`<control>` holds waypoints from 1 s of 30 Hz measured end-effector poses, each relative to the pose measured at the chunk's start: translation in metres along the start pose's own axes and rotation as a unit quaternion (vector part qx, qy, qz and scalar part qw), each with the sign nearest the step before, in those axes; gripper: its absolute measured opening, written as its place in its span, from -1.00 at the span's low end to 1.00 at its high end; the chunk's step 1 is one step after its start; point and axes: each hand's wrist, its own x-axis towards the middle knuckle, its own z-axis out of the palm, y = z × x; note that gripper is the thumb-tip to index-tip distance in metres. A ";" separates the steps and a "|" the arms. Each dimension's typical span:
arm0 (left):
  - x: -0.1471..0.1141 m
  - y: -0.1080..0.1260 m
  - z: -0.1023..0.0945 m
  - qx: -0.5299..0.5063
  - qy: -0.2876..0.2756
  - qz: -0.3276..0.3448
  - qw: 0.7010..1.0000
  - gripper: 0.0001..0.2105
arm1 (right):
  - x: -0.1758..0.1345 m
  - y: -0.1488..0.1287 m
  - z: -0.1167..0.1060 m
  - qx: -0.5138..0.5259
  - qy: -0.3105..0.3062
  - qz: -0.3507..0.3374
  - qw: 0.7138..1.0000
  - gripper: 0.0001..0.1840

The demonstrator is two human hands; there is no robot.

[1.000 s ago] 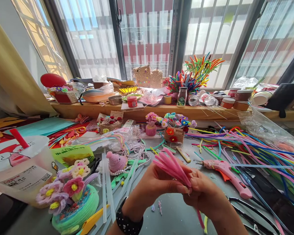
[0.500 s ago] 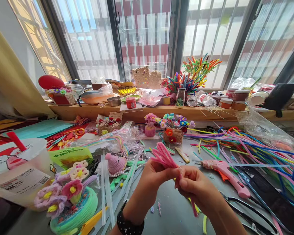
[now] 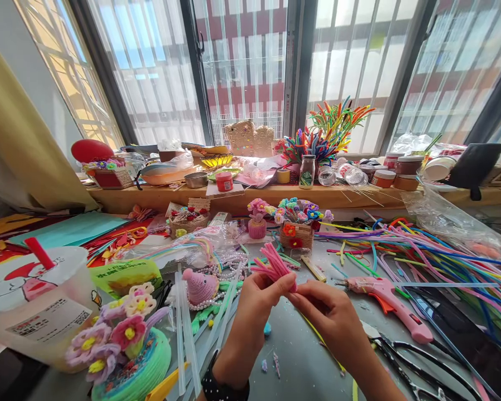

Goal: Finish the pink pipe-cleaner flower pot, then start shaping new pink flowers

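Note:
A bundle of fuzzy pink pipe cleaners (image 3: 271,262) fans up out of my left hand (image 3: 261,303), whose thumb and fingers are closed around its lower part. My right hand (image 3: 328,312) meets it from the right, thumb and fingertips pinched at the bundle's bottom end. Its other fingers are curled and partly hidden. Under the hands, a thin yellow-green pipe cleaner (image 3: 323,340) lies on the grey table (image 3: 298,370). Scissors (image 3: 417,362) with black handles rest right of my right forearm, below a pink glue gun (image 3: 390,303).
Loose coloured pipe cleaners (image 3: 442,250) spread across the right, beside a dark phone (image 3: 451,340). Glue sticks (image 3: 183,328), a pink crocheted figure (image 3: 201,285), a flower ornament (image 3: 133,362) and a drink cup (image 3: 45,312) stand or lie left. Flower baskets (image 3: 296,236) sit behind.
Both hands have shifted slightly left with the pink bundle. My right fingers have moved from wrapping its base to its end. The pink strand hanging below my right hand no longer shows.

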 end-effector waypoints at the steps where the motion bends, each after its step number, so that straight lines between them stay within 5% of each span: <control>1: -0.001 0.000 0.000 -0.004 0.004 0.002 1.000 -0.76 | 0.000 0.000 0.000 0.006 -0.001 -0.005 1.000 -0.68; 6: -0.005 -0.003 -0.001 -0.084 -0.100 -0.009 0.991 -0.78 | 0.002 0.003 -0.003 0.191 -0.094 0.047 0.976 -0.67; 12: -0.008 -0.001 -0.005 -0.120 -0.287 0.037 0.950 -0.63 | -0.003 0.009 -0.008 0.448 -0.179 0.109 0.869 -0.64; 20: -0.006 0.001 -0.002 -0.082 -0.243 0.085 0.963 -0.91 | -0.002 0.011 -0.011 0.479 -0.223 0.119 0.840 -0.71; 30: -0.010 0.008 -0.005 -0.039 -0.244 0.090 0.965 -0.83 | -0.004 0.012 -0.008 0.490 -0.264 0.143 0.818 -0.68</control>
